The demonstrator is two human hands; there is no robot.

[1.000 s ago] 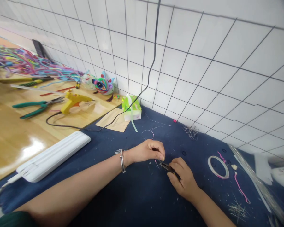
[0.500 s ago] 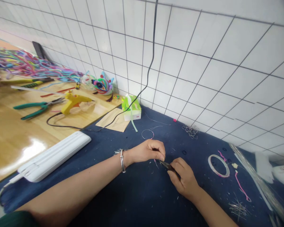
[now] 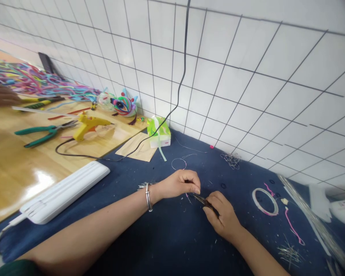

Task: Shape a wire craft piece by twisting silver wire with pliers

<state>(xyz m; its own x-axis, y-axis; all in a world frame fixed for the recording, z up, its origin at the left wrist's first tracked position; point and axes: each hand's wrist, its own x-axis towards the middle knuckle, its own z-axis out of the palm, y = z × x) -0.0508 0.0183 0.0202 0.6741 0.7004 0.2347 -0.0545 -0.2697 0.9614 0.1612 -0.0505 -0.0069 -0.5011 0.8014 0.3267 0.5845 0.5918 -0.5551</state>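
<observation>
Head view: The right hand [image 3: 222, 215] grips dark pliers [image 3: 200, 199], their tip just beside the left hand [image 3: 180, 184], whose thumb and fingers pinch together; whether they hold the pink strand [image 3: 187, 196] below cannot be told. The green-and-white pack's [image 3: 161, 141] print is illegible.

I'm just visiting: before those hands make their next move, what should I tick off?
1. Right hand has hold of the dark pliers: ok.
2. Left hand well clear of the pliers' tips: not ok; they are very close.
3. Left hand firmly pinching something: cannot tell; too small to see.
4. Yellow glue gun away from both hands: ok; it lies on the wooden table.
5. Other person's hand out of the way: ok, far left.
6. Dark blue surface free of wire clippings: not ok.
</observation>
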